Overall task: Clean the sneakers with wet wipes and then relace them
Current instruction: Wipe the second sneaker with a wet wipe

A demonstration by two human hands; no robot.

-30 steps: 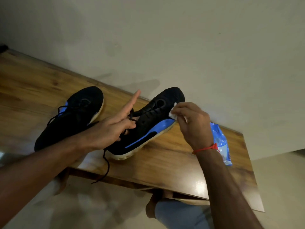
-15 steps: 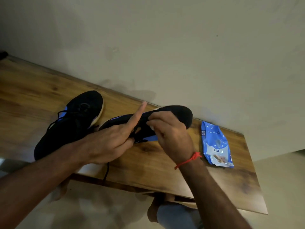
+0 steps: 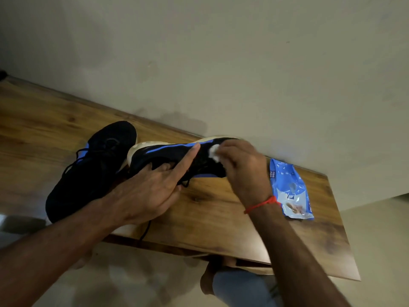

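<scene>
my left hand [image 3: 146, 193] gripping tilted sneaker [image 3: 177, 156] at its collar, index finger straight, my right hand [image 3: 241, 169] pinching wet wipe [image 3: 214, 152] against its side, second sneaker [image 3: 93, 171] on tabletop [image 3: 210, 209], wipes pack [image 3: 290, 187] to the right

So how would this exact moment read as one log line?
step: wiping | left hand: holds tilted sneaker | right hand: rubs wipe on it | other sneaker: on table
</scene>
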